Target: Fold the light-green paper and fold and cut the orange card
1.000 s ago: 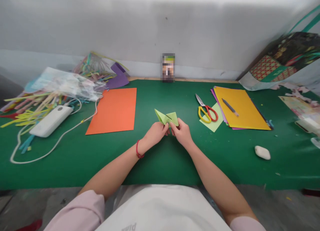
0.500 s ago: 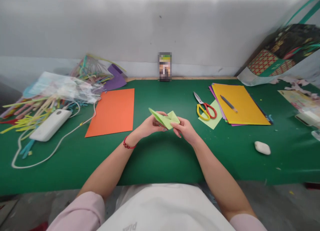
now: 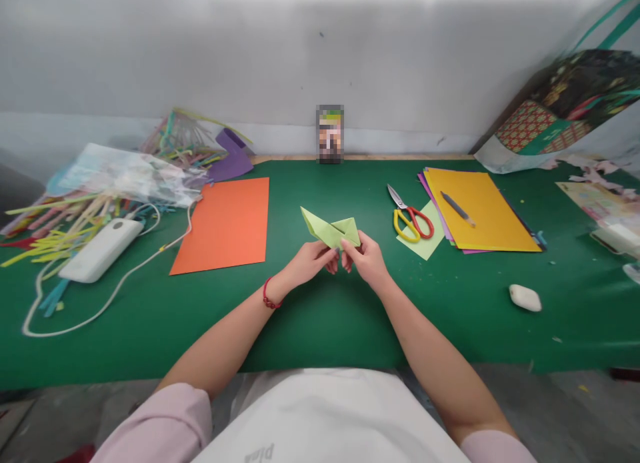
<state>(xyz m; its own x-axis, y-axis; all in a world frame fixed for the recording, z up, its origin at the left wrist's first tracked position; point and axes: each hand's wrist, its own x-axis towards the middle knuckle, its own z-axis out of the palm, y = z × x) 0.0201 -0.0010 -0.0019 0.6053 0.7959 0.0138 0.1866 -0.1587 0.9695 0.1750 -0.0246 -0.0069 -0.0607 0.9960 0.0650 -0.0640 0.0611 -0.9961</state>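
Note:
Both of my hands hold a folded light green paper piece above the middle of the green table mat. My left hand, with a red bracelet at the wrist, pinches its lower edge from the left. My right hand pinches it from the right, fingers closed on the paper. The piece has pointed flaps that stick up and to the left.
An orange sheet lies to the left. Scissors with red and yellow handles rest on a green scrap, beside a yellow paper stack with a pencil. A white power bank with cable, paper strips, a white eraser and a patterned bag lie around.
The folded paper was lifted and tilted half a second ago; now both hands have lowered slightly and hold it from below again, with its flaps pointing up.

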